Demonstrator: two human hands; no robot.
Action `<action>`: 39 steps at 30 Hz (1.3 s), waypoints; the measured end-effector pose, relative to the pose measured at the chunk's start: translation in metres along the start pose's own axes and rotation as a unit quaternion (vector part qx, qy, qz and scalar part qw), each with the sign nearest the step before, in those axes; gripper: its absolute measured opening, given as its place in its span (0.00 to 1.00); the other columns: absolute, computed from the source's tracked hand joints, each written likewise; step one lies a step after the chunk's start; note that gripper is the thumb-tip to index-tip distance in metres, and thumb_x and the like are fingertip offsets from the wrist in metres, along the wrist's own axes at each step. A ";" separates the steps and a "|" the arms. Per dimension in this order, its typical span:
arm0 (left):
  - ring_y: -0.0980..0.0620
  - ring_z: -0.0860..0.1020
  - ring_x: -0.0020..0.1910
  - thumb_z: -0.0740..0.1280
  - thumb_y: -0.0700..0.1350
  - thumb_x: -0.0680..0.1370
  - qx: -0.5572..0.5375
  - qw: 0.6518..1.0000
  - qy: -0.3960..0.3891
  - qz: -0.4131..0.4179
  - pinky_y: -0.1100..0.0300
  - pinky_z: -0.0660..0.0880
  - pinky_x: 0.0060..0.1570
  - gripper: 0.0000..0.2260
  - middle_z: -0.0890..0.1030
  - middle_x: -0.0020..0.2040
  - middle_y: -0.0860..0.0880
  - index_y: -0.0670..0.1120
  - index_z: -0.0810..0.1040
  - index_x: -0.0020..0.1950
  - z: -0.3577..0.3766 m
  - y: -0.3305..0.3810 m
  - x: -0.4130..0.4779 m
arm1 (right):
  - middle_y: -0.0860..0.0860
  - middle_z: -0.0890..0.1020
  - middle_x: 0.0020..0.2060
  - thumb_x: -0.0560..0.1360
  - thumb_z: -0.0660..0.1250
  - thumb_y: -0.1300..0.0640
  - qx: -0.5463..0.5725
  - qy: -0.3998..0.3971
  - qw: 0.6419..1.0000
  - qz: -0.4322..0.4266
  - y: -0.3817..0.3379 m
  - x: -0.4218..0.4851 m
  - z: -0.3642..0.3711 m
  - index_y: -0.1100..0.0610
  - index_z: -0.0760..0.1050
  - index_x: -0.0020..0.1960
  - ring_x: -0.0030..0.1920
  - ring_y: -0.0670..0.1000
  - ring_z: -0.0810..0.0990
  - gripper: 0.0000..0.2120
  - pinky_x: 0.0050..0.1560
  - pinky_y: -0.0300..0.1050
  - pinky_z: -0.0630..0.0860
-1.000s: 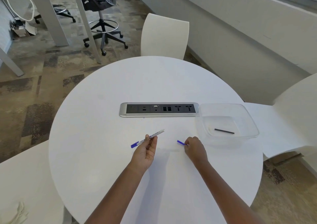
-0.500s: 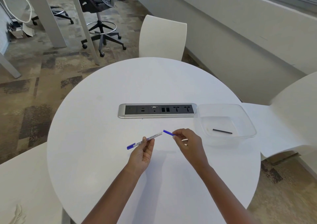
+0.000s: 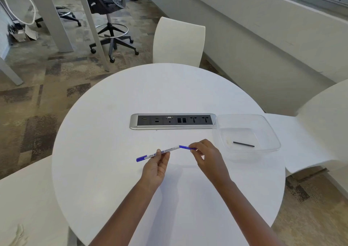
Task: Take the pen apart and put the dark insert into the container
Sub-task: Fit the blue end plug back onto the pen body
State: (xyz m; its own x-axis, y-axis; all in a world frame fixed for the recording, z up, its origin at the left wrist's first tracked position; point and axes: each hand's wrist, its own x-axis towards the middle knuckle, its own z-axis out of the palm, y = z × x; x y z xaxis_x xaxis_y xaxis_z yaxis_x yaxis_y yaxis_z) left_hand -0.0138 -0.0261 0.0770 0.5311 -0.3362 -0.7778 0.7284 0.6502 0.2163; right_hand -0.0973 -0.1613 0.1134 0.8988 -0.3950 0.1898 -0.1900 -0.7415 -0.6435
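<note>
Pen (image 3: 163,152), white barrel printed "WHITE BOARD", pinched above the desk (image 3: 113,136) in left hand (image 3: 155,167) fingers, right hand (image 3: 206,156) fingers pinching blue cap (image 3: 186,147) at its end; dark insert (image 3: 243,144) lies in clear container (image 3: 271,132).

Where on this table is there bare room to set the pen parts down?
The table is bare left of the left hand, and between the power strip and the far edge. It is tighter between the right hand and the container.
</note>
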 end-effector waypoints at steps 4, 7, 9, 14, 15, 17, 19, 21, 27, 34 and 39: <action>0.52 0.81 0.22 0.62 0.36 0.79 0.023 0.999 -0.008 0.036 0.54 0.72 0.56 0.07 0.78 0.36 0.42 0.37 0.73 0.41 0.001 0.000 0.000 | 0.56 0.78 0.41 0.75 0.63 0.64 -0.049 -0.007 0.998 -0.038 -0.001 0.000 -0.003 0.60 0.79 0.50 0.39 0.52 0.75 0.07 0.37 0.40 0.70; 0.50 0.82 0.29 0.61 0.36 0.79 0.061 0.997 -0.013 0.055 0.54 0.72 0.57 0.08 0.78 0.36 0.43 0.37 0.74 0.41 0.001 0.000 0.000 | 0.57 0.77 0.41 0.75 0.62 0.65 -0.047 -0.021 0.998 -0.045 -0.002 0.000 -0.004 0.61 0.78 0.50 0.40 0.53 0.75 0.07 0.38 0.42 0.72; 0.49 0.79 0.37 0.61 0.36 0.79 0.084 0.994 -0.021 0.060 0.51 0.72 0.56 0.07 0.77 0.39 0.42 0.37 0.74 0.42 0.001 -0.001 -0.001 | 0.57 0.77 0.42 0.75 0.62 0.65 -0.036 -0.031 0.998 -0.039 -0.002 0.002 -0.003 0.61 0.78 0.50 0.40 0.53 0.76 0.07 0.39 0.42 0.71; 0.49 0.79 0.38 0.61 0.36 0.79 0.098 0.993 -0.028 0.063 0.52 0.72 0.55 0.07 0.77 0.40 0.42 0.37 0.74 0.42 0.003 0.000 -0.004 | 0.55 0.79 0.41 0.76 0.61 0.63 0.058 -0.045 0.996 0.043 -0.002 0.005 -0.001 0.60 0.78 0.51 0.41 0.55 0.78 0.08 0.44 0.44 0.73; 0.50 0.80 0.35 0.61 0.36 0.79 0.097 0.993 -0.028 0.063 0.52 0.73 0.55 0.07 0.78 0.39 0.42 0.37 0.74 0.42 0.003 0.000 -0.004 | 0.52 0.78 0.40 0.76 0.62 0.62 0.086 -0.044 0.994 0.059 -0.002 0.005 -0.001 0.59 0.77 0.51 0.41 0.54 0.78 0.07 0.44 0.43 0.74; 0.52 0.82 0.29 0.61 0.36 0.79 0.098 0.993 -0.026 0.065 0.54 0.74 0.53 0.07 0.81 0.34 0.43 0.38 0.74 0.42 0.003 0.001 -0.004 | 0.49 0.77 0.37 0.74 0.64 0.62 0.131 -0.040 0.987 0.085 -0.003 0.004 -0.001 0.56 0.76 0.51 0.39 0.49 0.78 0.07 0.41 0.34 0.74; 0.53 0.82 0.27 0.61 0.36 0.79 0.098 0.993 -0.025 0.067 0.55 0.74 0.54 0.07 0.82 0.30 0.44 0.38 0.75 0.41 0.004 0.001 -0.005 | 0.46 0.77 0.36 0.73 0.66 0.64 0.148 -0.038 0.984 0.095 -0.002 0.003 -0.001 0.55 0.75 0.51 0.37 0.43 0.77 0.09 0.38 0.26 0.72; 0.50 0.82 0.31 0.61 0.36 0.79 0.098 0.993 -0.026 0.068 0.53 0.73 0.55 0.07 0.81 0.35 0.42 0.37 0.74 0.41 0.005 0.000 -0.007 | 0.46 0.78 0.36 0.72 0.65 0.67 0.142 -0.034 0.985 0.094 -0.001 0.002 0.000 0.56 0.76 0.49 0.36 0.43 0.77 0.09 0.37 0.24 0.71; 0.54 0.82 0.26 0.60 0.36 0.79 0.104 0.991 -0.041 0.076 0.54 0.72 0.56 0.08 0.77 0.40 0.42 0.38 0.74 0.41 0.007 -0.002 -0.010 | 0.47 0.78 0.34 0.74 0.64 0.62 0.170 -0.034 0.977 0.121 0.001 0.002 0.003 0.57 0.78 0.45 0.36 0.48 0.79 0.04 0.38 0.30 0.74; 0.54 0.82 0.26 0.61 0.36 0.79 0.112 0.990 -0.045 0.075 0.54 0.72 0.54 0.07 0.78 0.40 0.42 0.38 0.74 0.42 0.008 -0.001 -0.012 | 0.45 0.78 0.33 0.74 0.64 0.64 0.178 -0.024 0.976 0.126 0.001 0.000 0.002 0.54 0.75 0.43 0.36 0.45 0.79 0.06 0.37 0.29 0.74; 0.54 0.82 0.26 0.61 0.36 0.79 0.108 0.990 -0.049 0.073 0.54 0.73 0.55 0.07 0.80 0.35 0.43 0.37 0.75 0.42 0.008 0.000 -0.012 | 0.49 0.80 0.36 0.75 0.64 0.59 0.181 -0.024 0.975 0.125 0.000 0.000 0.003 0.51 0.74 0.42 0.39 0.52 0.80 0.04 0.41 0.42 0.76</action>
State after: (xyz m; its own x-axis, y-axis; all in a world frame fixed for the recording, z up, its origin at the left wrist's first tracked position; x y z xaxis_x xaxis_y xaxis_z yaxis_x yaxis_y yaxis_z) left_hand -0.0167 -0.0278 0.0909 0.6691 -0.3213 -0.6702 0.7109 0.5396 0.4510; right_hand -0.0960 -0.1600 0.1115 0.8615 -0.5065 -0.0357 -0.2611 -0.3816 -0.8867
